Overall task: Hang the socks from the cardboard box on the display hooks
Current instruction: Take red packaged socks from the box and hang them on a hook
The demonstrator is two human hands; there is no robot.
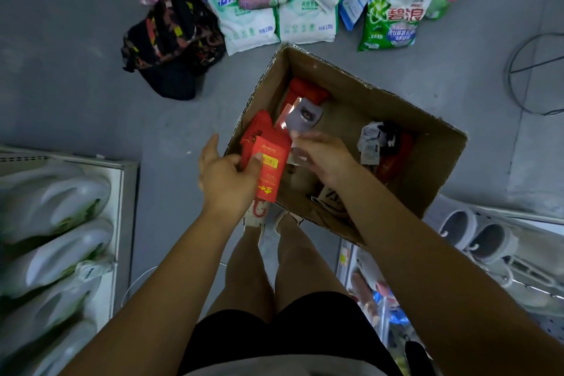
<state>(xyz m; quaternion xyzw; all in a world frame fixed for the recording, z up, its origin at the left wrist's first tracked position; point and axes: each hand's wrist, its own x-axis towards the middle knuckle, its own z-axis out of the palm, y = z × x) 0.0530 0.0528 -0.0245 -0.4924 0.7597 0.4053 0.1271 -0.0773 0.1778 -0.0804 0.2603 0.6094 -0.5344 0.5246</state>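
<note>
Seen from above, at the centre of the frame, the left hand (pixel 227 180) has its fingers and thumb curled round a red sock pack (pixel 272 166), holding it over the near left edge of the cardboard box (pixel 442 159). The step appears to be gathering packs, and it likely goes best if each is held by its card top so the hanging hole stays free. Just to the right, inside the box, the right hand (pixel 328 159) is blurred. Its fingers reach toward a grey sock pack (pixel 305 116), but I cannot tell whether they grip it. More socks (pixel 378 140) lie further right in the box, which sits on the grey floor (pixel 76 85). Detergent bags (pixel 390 21) crowd the top of the frame.
</note>
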